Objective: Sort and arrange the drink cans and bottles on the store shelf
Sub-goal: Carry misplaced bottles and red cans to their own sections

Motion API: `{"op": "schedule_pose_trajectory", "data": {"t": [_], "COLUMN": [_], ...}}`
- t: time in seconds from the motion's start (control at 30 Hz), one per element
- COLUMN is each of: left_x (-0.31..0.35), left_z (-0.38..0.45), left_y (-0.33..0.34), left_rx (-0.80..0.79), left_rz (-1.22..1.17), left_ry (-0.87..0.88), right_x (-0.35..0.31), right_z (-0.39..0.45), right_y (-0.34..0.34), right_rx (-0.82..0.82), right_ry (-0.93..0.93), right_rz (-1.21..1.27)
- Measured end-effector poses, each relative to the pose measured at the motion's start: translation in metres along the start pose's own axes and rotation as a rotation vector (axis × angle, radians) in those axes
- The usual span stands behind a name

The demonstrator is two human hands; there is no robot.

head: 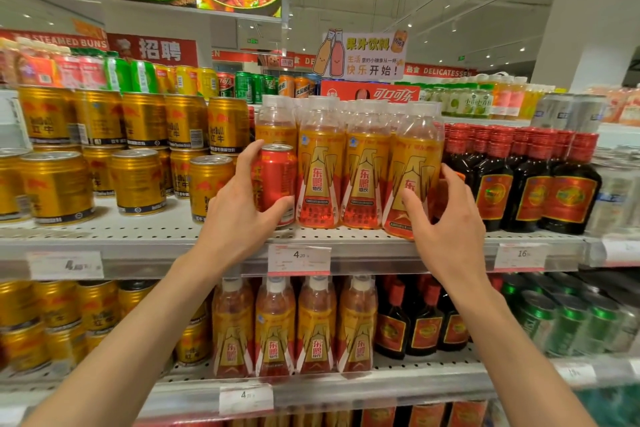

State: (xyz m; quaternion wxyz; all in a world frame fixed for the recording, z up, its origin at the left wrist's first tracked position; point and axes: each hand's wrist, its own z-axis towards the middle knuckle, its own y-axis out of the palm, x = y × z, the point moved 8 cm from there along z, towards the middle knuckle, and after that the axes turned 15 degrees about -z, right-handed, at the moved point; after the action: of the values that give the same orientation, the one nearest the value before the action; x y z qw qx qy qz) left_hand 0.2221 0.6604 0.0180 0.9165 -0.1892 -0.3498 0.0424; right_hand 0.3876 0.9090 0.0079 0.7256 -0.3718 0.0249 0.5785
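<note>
A red drink can [277, 180] stands on the upper shelf [138, 239], just left of a row of orange bottles with yellow labels [363, 170]. My left hand [242, 204] grips this can, fingers behind it and thumb across its lower front. At the right end of that row, my right hand [446, 218] curls round the rightmost orange bottle [414, 177], thumb on its label and fingers behind it. Something orange shows behind those fingers, too hidden to identify.
Gold cans [138, 180] stand stacked to the left. Dark bottles with red caps [526, 177] fill the shelf to the right. The lower shelf [415, 381] holds more gold cans, orange bottles, dark bottles and green cans [568, 322]. Price tags [299, 258] hang on the shelf edge.
</note>
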Motion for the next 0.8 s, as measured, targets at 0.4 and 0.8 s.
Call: {"op": "schedule_pose_trajectory", "data": {"t": [0.4, 0.8], "left_x": [-0.010, 0.012], "left_z": [-0.014, -0.038], "left_y": [-0.017, -0.035], "left_rx": [0.172, 0.037], "left_rz": [-0.154, -0.225], "left_ry": [0.018, 0.082], "right_x": [-0.014, -0.111], "right_z": [-0.018, -0.028], "right_y": [-0.037, 0.029], "right_rx": [0.186, -0.552], "right_ry": [-0.128, -0.202], "right_rz": [0.051, 0.409]}}
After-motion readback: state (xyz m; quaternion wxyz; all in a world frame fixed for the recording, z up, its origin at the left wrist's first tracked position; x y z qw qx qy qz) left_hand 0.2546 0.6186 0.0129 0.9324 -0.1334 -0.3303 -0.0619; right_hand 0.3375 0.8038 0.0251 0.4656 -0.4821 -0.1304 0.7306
